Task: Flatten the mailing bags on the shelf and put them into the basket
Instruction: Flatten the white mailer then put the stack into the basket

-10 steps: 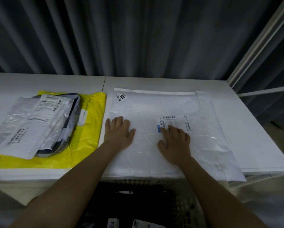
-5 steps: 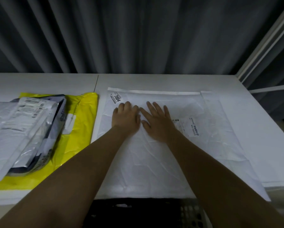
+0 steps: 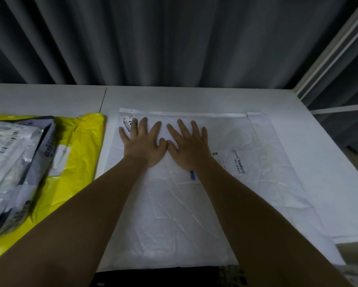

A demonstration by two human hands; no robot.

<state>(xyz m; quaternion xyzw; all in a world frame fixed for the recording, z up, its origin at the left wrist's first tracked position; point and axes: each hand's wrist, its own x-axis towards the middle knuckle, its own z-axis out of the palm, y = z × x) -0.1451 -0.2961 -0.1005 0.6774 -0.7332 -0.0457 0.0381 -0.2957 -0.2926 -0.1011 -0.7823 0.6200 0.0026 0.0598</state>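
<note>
1. Two hands press flat on the white mailing bag (image 3: pixel 174 214): our left hand (image 3: pixel 143 141) and right hand (image 3: pixel 187 145) lie side by side with straight, spread fingers, thumbs touching, gripping nothing.
2. We see that bag spread across the white shelf (image 3: pixel 225 98), its near edge at the shelf's front.
3. We see a yellow mailing bag (image 3: pixel 80 154) to the left, under a pile of grey mailing bags (image 3: pixel 12 162).
</note>
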